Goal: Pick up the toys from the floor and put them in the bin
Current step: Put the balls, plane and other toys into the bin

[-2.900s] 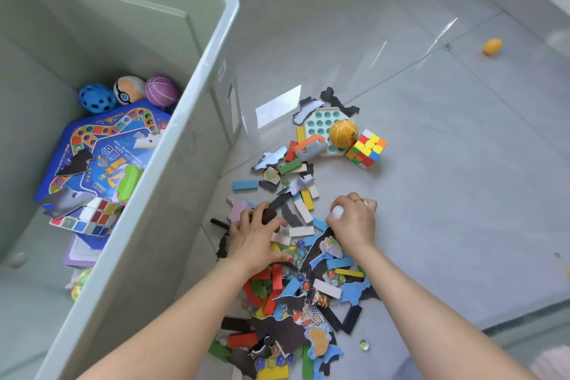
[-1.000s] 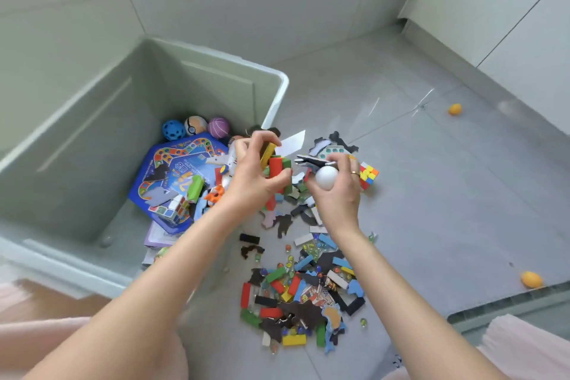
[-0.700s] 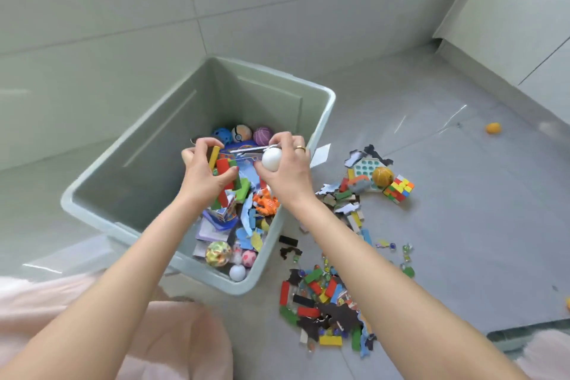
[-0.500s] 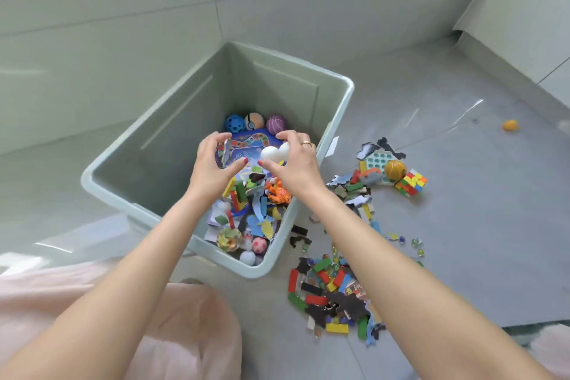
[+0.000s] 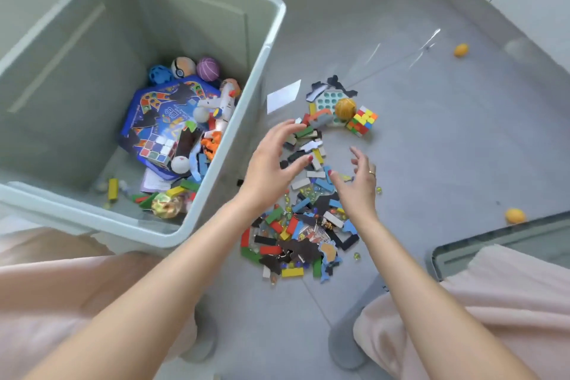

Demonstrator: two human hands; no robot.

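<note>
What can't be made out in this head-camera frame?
- Toys under the left hand and right hand: covered by them.
- Bin floor beneath the game board: hidden; its left side is cut off by the frame edge.
- Marbles: too small to count.

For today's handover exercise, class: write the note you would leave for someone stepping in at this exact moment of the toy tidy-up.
Left hand: open, empty, above the pile.
Right hand: open, empty, above the pile.
Bin: on the floor to the left; it already holds a game board, several balls and loose blocks.
Left to do: the pile of blocks and puzzle pieces, the puzzle cube, the orange ball beside it, and two small orange balls farther right.
</note>
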